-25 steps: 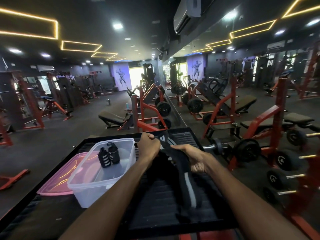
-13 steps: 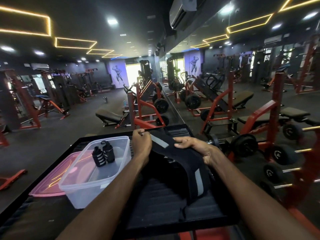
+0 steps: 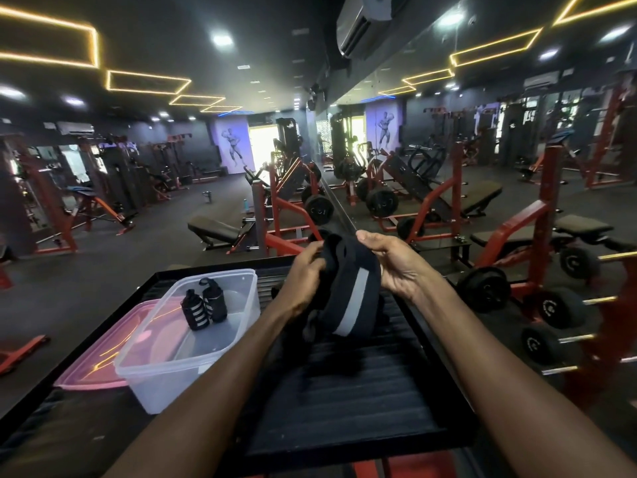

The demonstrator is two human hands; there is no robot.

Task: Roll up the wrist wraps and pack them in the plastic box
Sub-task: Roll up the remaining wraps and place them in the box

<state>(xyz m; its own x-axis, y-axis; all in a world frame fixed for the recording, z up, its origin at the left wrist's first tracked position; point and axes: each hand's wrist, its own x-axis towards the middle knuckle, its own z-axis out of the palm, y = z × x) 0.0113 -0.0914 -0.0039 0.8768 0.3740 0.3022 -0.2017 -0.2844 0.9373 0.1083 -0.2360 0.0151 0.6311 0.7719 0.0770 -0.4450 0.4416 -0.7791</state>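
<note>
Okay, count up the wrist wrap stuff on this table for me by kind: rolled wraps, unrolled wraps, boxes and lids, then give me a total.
Rolled wrist wraps in the plastic box: 2
Unrolled wrist wrap, held by left hand and right hand: 1
Clear plastic box: 1
Pink lid beside the box: 1
Total: 5

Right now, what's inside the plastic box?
Two rolled wraps stand side by side in the clear box, toward its far end. The rest of its floor shows bare; nothing looks hidden.

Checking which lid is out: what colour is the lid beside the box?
Translucent pink lid, head view.
</note>
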